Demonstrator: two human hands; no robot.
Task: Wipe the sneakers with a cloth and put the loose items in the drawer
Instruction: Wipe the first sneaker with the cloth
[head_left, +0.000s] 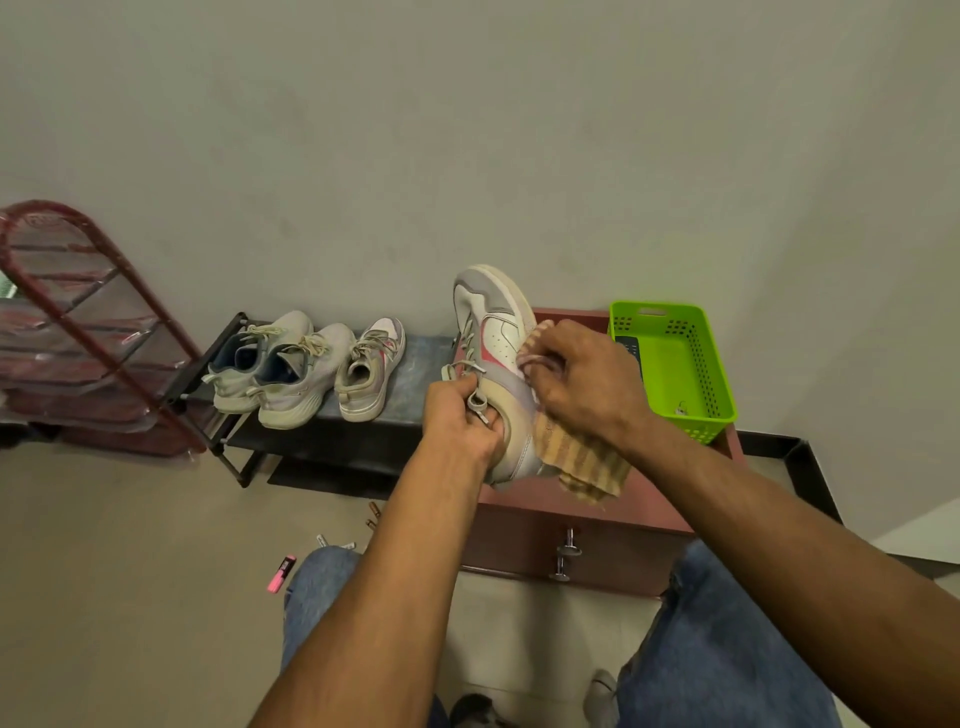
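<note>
Three sneakers (306, 369) sat on a low rack (415, 384), toes toward the wall. The left hand (460, 421) was closed on the heel of a fourth sneaker (493, 358), held above the drawer unit (597, 525), long axis upright, toe up. The right hand (582, 379) clutched a striped cloth (576, 457) against its side. A green basket (675, 364) stood rightmost.

Four sneakers: one (493, 358) gripped between both hands, three (306, 369) left of left hand (462, 421). One striped cloth (582, 457) under right hand (587, 384). One green basket (675, 364) right of it. One pink highlighter (281, 574) below left.
</note>
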